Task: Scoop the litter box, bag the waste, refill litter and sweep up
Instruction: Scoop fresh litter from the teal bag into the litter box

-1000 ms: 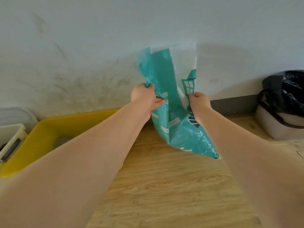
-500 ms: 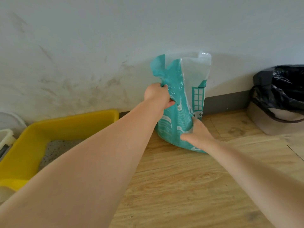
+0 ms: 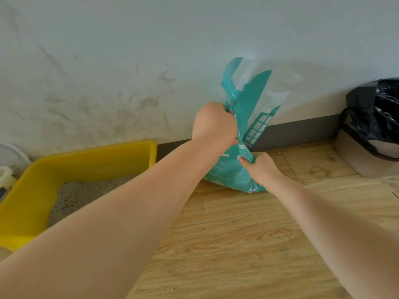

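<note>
Against the far wall, the teal litter bag (image 3: 237,175) now sits on the wooden floor (image 3: 226,234), no longer lifted as a second ago. Its crumpled top stands upright, partly clear plastic. Left of it lies the yellow litter box (image 3: 32,201). Left hand (image 3: 214,124) clenches the bag's neck; right hand (image 3: 260,167), lower than before, pinches its side.

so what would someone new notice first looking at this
Probably the teal litter bag standing on the wood floor against the wall, with the left hand gripping its neck and the right hand holding it lower down. Next, the bright yellow litter box at left, with litter inside, and the black-lined bin at far right.
</note>
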